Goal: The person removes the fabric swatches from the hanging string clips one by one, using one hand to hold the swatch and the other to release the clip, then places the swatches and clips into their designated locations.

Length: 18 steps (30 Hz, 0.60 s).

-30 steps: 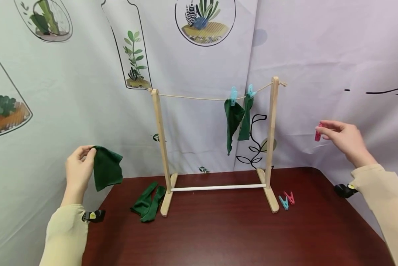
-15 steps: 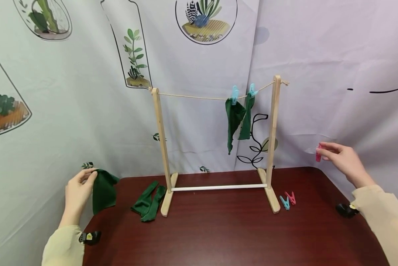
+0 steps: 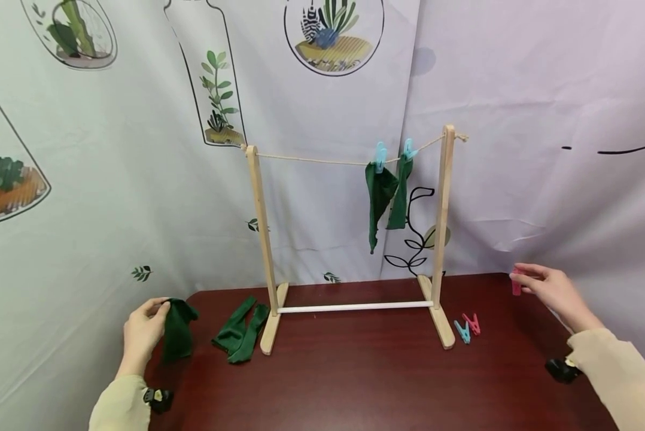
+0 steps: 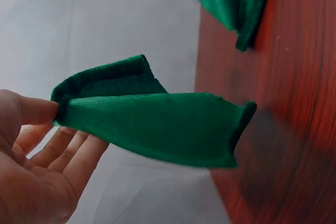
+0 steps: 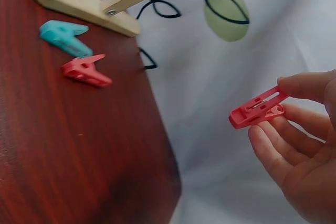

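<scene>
My left hand [image 3: 142, 335] pinches a dark green piece of cloth [image 4: 152, 124] by one corner between thumb and fingers; the cloth hangs at the left edge of the table. Over at the far right, my right hand [image 3: 562, 296] holds a red clothespin [image 5: 257, 108] between thumb and fingers, above the table's right edge. Between the hands stands a wooden clothesline rack [image 3: 263, 233] with a string [image 3: 312, 160] across its top. Two green cloths [image 3: 379, 194] hang near the right post, clipped on by light blue clothespins [image 3: 380, 157].
More green cloth [image 3: 239, 335] lies on the dark red table [image 3: 355, 377] by the rack's left foot. A blue clothespin [image 3: 462, 331] and a red clothespin [image 3: 472, 324] lie beside the right foot. A white printed curtain [image 3: 322, 227] hangs behind.
Both hands have come down, the left with its green cloth toward the table, the right with its red clothespin. The rack and the hung cloths have stayed put.
</scene>
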{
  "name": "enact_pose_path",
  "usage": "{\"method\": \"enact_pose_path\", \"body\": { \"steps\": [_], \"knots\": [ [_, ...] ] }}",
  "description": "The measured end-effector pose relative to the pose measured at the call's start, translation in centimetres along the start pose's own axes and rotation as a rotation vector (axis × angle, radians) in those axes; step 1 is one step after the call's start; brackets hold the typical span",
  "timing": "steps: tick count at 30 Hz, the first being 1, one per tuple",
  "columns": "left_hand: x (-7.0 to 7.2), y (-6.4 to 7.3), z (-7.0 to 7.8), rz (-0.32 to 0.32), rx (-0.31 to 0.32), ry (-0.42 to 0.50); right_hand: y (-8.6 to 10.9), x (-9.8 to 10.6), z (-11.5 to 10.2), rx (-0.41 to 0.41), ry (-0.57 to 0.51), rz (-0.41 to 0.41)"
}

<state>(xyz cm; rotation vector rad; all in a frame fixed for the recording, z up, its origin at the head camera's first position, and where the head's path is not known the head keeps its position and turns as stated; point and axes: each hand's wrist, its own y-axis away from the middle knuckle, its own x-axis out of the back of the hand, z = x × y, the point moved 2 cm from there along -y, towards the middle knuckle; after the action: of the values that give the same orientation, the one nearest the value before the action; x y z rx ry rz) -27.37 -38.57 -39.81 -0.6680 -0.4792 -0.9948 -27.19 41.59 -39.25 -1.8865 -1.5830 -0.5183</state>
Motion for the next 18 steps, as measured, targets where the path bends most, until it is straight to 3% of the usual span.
{"method": "enact_pose_path", "body": {
  "steps": [5, 18],
  "knots": [
    [-1.8, -0.6, -0.5, -0.01, 0.033, 0.054, 0.3, -1.3, 1.3, 0.003, -0.006, -0.011],
    [-5.4, -2.2, -1.2, -0.012, 0.028, 0.044, 0.4, -3.2, 2.9, -0.022, 0.142, -0.057]
  ]
}}
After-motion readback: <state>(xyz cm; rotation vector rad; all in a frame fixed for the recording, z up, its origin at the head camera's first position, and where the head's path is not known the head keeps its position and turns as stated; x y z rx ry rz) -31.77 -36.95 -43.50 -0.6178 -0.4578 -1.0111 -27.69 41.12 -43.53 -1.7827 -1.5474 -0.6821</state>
